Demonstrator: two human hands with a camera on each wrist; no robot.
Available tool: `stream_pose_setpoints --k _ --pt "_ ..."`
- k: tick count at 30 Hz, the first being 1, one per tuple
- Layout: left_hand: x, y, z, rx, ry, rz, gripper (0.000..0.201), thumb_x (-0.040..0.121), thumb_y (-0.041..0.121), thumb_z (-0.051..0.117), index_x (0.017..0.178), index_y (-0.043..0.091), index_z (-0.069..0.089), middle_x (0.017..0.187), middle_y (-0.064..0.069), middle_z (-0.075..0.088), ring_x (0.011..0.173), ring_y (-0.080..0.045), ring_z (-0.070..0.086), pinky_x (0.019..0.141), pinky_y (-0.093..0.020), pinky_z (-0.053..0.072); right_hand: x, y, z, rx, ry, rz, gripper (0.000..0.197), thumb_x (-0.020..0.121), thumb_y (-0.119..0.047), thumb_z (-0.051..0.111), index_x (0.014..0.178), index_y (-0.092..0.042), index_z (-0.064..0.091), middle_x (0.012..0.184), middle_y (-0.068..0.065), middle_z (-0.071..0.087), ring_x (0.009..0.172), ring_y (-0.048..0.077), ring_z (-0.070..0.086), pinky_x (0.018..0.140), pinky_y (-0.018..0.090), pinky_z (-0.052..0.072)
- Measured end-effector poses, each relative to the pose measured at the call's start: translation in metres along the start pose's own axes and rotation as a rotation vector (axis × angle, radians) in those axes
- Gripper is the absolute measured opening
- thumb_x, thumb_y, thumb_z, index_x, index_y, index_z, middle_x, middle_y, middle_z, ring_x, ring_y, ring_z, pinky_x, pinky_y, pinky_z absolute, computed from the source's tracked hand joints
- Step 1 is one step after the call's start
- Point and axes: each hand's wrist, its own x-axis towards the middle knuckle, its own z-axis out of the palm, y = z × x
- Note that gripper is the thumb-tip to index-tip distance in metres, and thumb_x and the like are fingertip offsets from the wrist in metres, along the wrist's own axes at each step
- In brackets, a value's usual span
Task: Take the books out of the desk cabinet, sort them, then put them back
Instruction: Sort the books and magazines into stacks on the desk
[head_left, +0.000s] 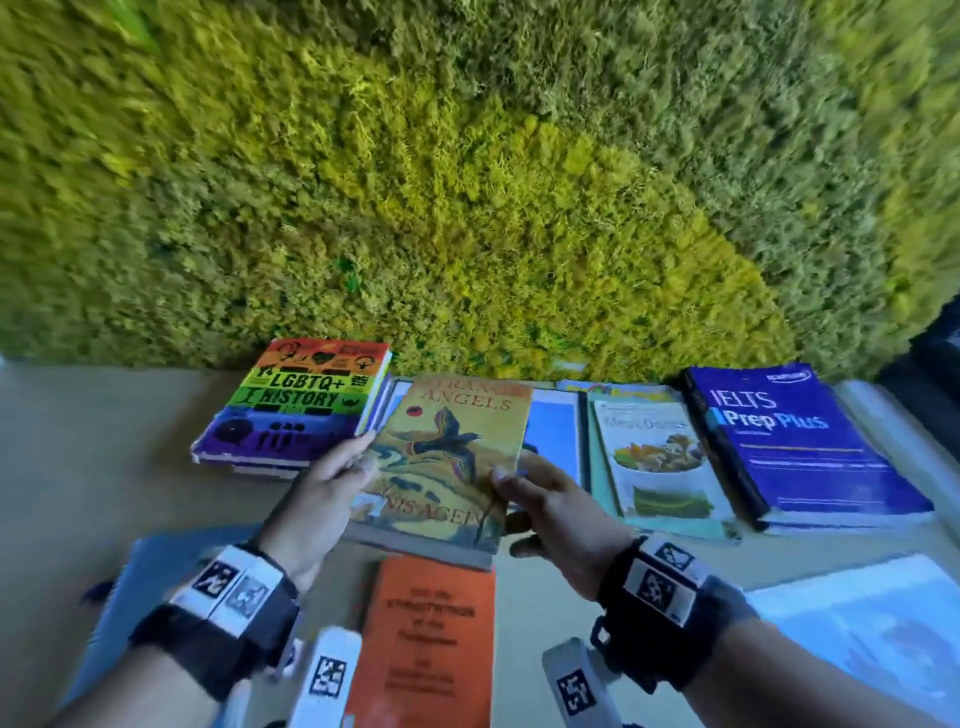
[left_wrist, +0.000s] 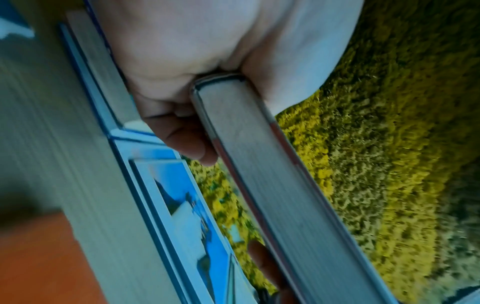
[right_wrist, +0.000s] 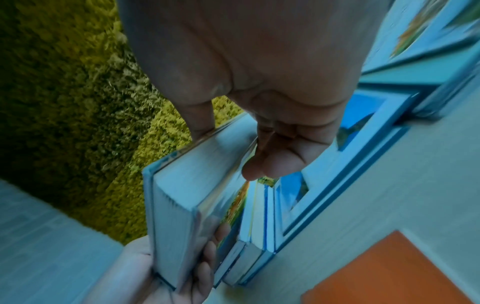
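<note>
Orange booklet (head_left: 423, 644) lies nearest at 6 o'clock on the counter (head_left: 98, 457). Both hands grip one book, "Strange Angels" (head_left: 452, 457): left hand (head_left: 317, 499) on its left edge, right hand (head_left: 556, 514) on its right. One "LGBTQ+ History" book (head_left: 296, 400) sits at 11 o'clock; one "IELTS Prep Plus" (head_left: 789, 447) at 2 o'clock.

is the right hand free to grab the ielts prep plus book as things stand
Probably not yet. The right hand grips the Strange Angels book together with the left hand. The IELTS Prep Plus book lies uncovered to its right, so the way looks free once it lets go.
</note>
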Motion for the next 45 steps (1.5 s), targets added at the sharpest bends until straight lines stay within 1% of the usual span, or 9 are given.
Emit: stream_pose_setpoints --k 7,11,15,17,19,23,29,37,45 --pt "0.041 0.006 -0.100 0.196 0.177 0.097 0.035 0.104 0.035 0.053 0.138 0.045 0.055 0.147 0.007 0.055 0.134 -0.008 0.051 0.118 -0.039 0.036 0.085 -0.033 0.084 -0.020 -0.052 -0.022 0.033 0.101 -0.026 0.061 0.133 -0.022 0.054 0.090 -0.002 0.073 0.072 0.020 0.060 0.066 0.031 0.047" --pt "0.078 0.010 -0.141 0.310 0.272 0.089 0.042 0.108 0.027 0.044 0.150 0.028 0.049 0.149 -0.004 0.054 0.128 -0.016 0.055 0.102 -0.027 0.041 0.134 -0.047 0.124 -0.082 -0.059 -0.032 0.060 0.100 -0.023 0.063 0.154 -0.026 0.036 0.124 0.011 0.070 0.092 0.026 0.062 0.076 0.039 0.057" --pt "0.097 0.000 -0.162 0.586 0.406 -0.005 0.044 0.107 0.029 0.042 0.151 0.037 0.043 0.127 -0.009 0.067 0.081 -0.026 0.062 0.066 -0.030 0.050 0.147 -0.047 0.156 -0.140 -0.204 -0.022 0.053 0.099 -0.024 0.065 0.148 -0.023 0.043 0.135 0.007 0.065 0.113 0.021 0.061 0.088 0.040 0.050" --pt "0.099 -0.010 -0.167 0.739 0.430 -0.005 0.050 0.100 0.036 0.048 0.148 0.046 0.040 0.134 -0.006 0.063 0.100 -0.030 0.062 0.084 -0.038 0.053 0.139 -0.041 0.156 -0.265 -0.240 -0.043 0.040 0.100 -0.027 0.063 0.139 -0.025 0.055 0.128 0.003 0.068 0.116 0.021 0.065 0.089 0.040 0.054" --pt "0.087 -0.017 -0.157 0.832 0.479 0.169 0.054 0.091 0.037 0.054 0.144 0.044 0.045 0.146 -0.001 0.053 0.128 -0.032 0.050 0.108 -0.048 0.043 0.125 -0.027 0.142 -0.402 -0.275 -0.066 0.030 0.101 -0.027 0.061 0.131 -0.025 0.060 0.111 -0.004 0.072 0.109 0.020 0.069 0.086 0.038 0.056" --pt "0.021 -0.044 -0.105 0.739 0.384 0.662 0.044 0.088 0.027 0.058 0.131 0.019 0.066 0.119 -0.003 0.053 0.120 -0.023 0.053 0.109 -0.042 0.042 0.083 0.027 0.085 -0.642 -0.281 0.035 0.016 0.101 -0.025 0.062 0.117 -0.025 0.064 0.092 -0.010 0.072 0.086 0.017 0.072 0.074 0.035 0.056" --pt "-0.045 -0.107 -0.037 1.007 -0.175 -0.107 0.085 0.084 0.061 0.058 0.156 0.042 0.016 0.133 -0.005 0.045 0.120 -0.031 0.058 0.099 -0.043 0.049 0.016 0.106 0.022 -0.674 -0.036 0.241 0.010 0.097 -0.019 0.061 0.104 -0.024 0.065 0.065 0.001 0.071 0.057 0.014 0.063 0.056 0.032 0.052" --pt "-0.054 -0.110 0.005 0.199 -0.100 -0.145 0.076 0.073 0.015 0.071 0.146 0.021 0.050 0.092 -0.003 0.063 0.070 -0.014 0.055 0.062 -0.018 0.044 -0.031 0.148 0.026 -0.585 0.114 0.015 0.041 0.092 -0.021 0.072 0.128 -0.030 0.055 0.070 -0.006 0.063 0.060 0.000 0.056 0.065 0.020 0.044" --pt "-0.077 -0.090 -0.002 -0.346 -0.020 -0.154 0.045 0.072 0.007 0.065 0.116 0.014 0.071 0.110 -0.023 0.072 0.090 -0.031 0.064 0.086 -0.043 0.050 -0.030 0.149 0.030 -0.194 0.154 0.099 0.015 0.096 -0.008 0.068 0.110 -0.010 0.070 0.072 -0.007 0.070 0.056 -0.002 0.056 0.059 0.016 0.040"
